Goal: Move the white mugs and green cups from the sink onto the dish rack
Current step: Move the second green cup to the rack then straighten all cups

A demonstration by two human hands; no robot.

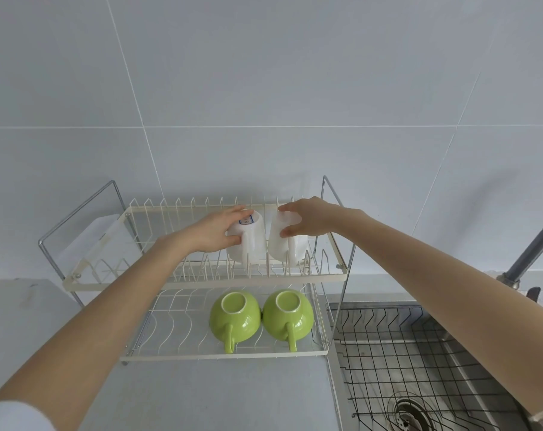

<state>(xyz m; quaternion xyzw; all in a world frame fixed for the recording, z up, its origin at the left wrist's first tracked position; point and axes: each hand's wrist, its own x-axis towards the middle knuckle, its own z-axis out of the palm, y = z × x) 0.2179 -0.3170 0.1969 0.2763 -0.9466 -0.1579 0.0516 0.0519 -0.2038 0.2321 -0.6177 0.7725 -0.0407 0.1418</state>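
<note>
Nearest the viewer, the grey bench (pixel 201 393) is bare in front of the rack, and to its right the steel sink (pixel 460 353) shows only its black wire grid (pixel 404 353) and the drain (pixel 408 413); no mug or cup is visible in it.

On the lower shelf of the dish rack (pixel 220 357) two green cups, the left green cup (pixel 235 317) and the right green cup (pixel 288 315), stand upside down side by side, almost touching, handles toward the viewer. They look like glazed ceramic: stiff, smooth, likely slippery when wet, and apt to chip against wire.

Higher and farther back, on the upper shelf, the two white mugs stand upside down among the tines, close together. They too look hard and breakable, moderately heavy for their size; the body offers a broad wrap grip, the handle a surer one.

The left hand (pixel 215 233) wraps the left white mug (pixel 248 241), fingers curled over its upturned base and thumb at the handle side. The right hand (pixel 307 217) grips the right white mug (pixel 282 244), fingers over the top and thumb pressed on its near wall. Both hands are closed on their mugs, and the task looks nearly done.
</note>
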